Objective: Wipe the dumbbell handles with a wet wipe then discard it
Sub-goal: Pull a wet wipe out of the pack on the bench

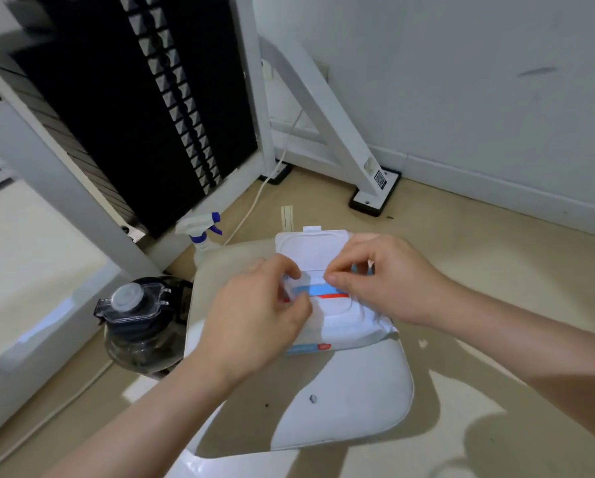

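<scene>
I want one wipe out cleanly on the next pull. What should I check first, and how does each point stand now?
1. Flip lid of the wet wipe pack open: ok.
2. Pack lying on the white padded seat: ok.
3. Left hand gripping the pack's left end: ok.
4. Right hand pinching at the opening: ok.
5. Single wipe in that pinch: cannot tell, blurred.
6. Dumbbells within sight: not ok.

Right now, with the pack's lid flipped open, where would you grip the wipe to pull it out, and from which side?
Probably pinch the white edge showing in the opening of the wipe pack, coming from above: the pack lies flat on the seat with its lid hinged back on the far side.
</scene>
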`<state>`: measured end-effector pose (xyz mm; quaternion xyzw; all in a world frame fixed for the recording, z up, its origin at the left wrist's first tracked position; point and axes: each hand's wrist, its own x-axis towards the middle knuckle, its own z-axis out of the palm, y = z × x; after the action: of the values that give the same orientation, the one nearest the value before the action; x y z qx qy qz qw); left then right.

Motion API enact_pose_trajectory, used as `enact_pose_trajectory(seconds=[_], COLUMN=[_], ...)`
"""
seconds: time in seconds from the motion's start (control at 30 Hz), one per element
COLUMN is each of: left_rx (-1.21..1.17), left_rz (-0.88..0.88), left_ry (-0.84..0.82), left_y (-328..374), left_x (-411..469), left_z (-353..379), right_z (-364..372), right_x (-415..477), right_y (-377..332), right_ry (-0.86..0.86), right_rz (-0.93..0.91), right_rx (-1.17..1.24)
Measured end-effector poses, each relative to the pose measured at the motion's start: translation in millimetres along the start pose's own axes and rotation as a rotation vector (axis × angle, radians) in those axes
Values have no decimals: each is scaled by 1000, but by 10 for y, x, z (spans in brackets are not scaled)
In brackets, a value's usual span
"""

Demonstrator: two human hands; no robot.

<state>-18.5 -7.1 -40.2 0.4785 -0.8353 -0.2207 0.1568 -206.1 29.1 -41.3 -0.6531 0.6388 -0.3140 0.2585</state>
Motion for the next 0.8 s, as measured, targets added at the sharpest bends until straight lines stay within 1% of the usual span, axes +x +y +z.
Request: enact_pose_trajectory(seconds=[0.1,0.17,0.23,0.3,0.33,0.4,0.47,0.57,0.67,0.73,0.8], left_rx=[-243,-484,-663,-739,-752,-774,-786,-783,-799,-770,-638], left_rz=[-137,-248,-317,-345,-349,-361,-373,-372,-362,-300,-178], left_ry=[66,50,29,31,35,29,27,32,31,13,-18], left_y=[-87,-96,-102,-120,-126,-123,-129,-136,-135,-148,-155], left_x=[12,17,11,16,16,15,21,21,14,3,-9], left_z=[-10,-40,-55,-45,-40,-34,-31,-18,-21,-31,-25], right_z=[62,71,64,59,67,91,125,156,118,79,69], right_x=[25,89,161,213,224,207,196,229,235,221,185], right_y=[-78,-153,-244,-305,-318,-321,-318,-353,-344,-316,-290], right_ry=[-174,-257,-340,-424,-462,-495,-470,-537,-454,-406,-384], right_rz=[-110,-192,-309,-431,-460,-538,-619,-526,-505,-396,-278], right_rx=[-226,-420,-591,-744,-794,-812,-796,-883,-784,-679,-615])
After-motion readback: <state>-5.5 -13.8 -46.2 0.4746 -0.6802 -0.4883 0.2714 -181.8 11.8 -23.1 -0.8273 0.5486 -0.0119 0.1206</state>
